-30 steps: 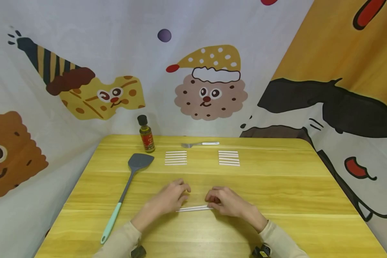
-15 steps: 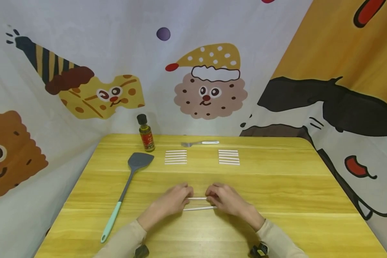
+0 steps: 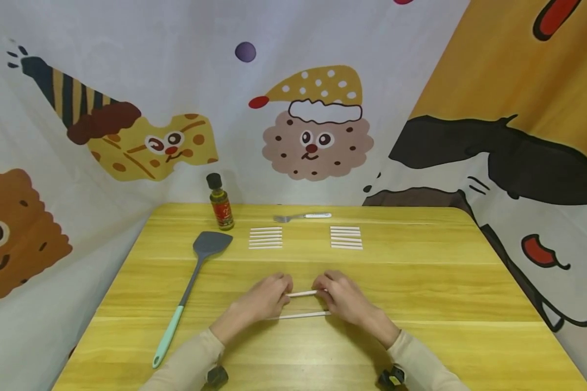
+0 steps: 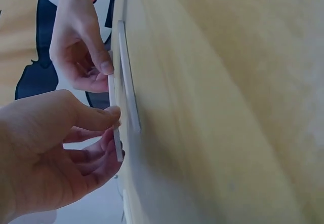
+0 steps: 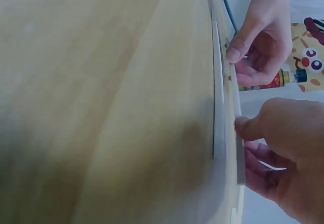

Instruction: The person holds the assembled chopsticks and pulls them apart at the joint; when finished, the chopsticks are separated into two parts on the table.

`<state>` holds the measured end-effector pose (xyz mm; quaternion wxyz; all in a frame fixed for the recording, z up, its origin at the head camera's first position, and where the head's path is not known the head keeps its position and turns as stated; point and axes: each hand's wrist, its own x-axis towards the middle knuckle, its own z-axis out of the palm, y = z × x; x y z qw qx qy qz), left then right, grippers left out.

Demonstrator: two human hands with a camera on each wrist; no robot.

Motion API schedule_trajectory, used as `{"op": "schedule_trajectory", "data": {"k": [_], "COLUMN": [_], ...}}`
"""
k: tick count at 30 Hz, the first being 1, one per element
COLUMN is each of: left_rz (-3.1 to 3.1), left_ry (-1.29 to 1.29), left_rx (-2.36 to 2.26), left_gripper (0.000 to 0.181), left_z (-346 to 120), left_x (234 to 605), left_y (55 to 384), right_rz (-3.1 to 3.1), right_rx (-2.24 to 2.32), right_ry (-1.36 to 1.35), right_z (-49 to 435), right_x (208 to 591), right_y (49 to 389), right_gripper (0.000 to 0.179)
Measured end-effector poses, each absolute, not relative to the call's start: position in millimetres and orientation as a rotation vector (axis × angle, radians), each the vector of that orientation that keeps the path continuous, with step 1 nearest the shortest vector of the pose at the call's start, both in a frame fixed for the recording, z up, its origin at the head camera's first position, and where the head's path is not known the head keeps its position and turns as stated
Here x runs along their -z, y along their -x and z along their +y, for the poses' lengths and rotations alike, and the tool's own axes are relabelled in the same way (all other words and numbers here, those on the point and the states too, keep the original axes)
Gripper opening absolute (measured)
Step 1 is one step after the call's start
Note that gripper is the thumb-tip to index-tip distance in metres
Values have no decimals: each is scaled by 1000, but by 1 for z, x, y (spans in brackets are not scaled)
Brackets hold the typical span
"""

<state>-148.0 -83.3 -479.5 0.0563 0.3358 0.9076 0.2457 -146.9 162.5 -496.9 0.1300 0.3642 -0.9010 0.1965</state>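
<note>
A thin white stick [image 3: 301, 294] is stretched between my two hands, a little above the table. My left hand [image 3: 266, 297] pinches it near one end between thumb and fingers. Near the other end my right hand [image 3: 343, 298] pinches it the same way; the right wrist view shows the stick's end [image 5: 241, 171] jutting past that thumb. A second white stick [image 3: 303, 315] lies on the table on the near side of the held one, partly behind the hands in the head view.
Farther back lie two rows of short white sticks, a left row [image 3: 266, 247] and a right row [image 3: 346, 248]. Behind them is a fork [image 3: 318, 215]. A bottle [image 3: 222, 210] stands at the back left. A spatula [image 3: 211, 244] with a mint handle lies left of my left arm.
The two sticks lay close together; one has been picked up by both hands and moved away from me. My left hand has come from not gripping to pinching it.
</note>
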Motion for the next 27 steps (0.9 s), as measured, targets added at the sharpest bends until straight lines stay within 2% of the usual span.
{"op": "schedule_trajectory", "data": {"k": [11, 21, 27], "left_rz": [2841, 2906, 2938], "left_ry": [-1105, -1156, -1147], "left_rx": [-773, -709, -733], "left_gripper": [13, 15, 14], "left_z": [-89, -94, -95], "left_x": [472, 467, 463], "left_y": [151, 155, 156], "right_rz": [-2409, -2503, -2551], "right_rx": [-555, -557, -575], "right_ry": [-1089, -1112, -1124], "right_z": [160, 166, 172], "right_x": [493, 484, 475], "right_y": [156, 157, 157], "right_gripper": [12, 14, 20]}}
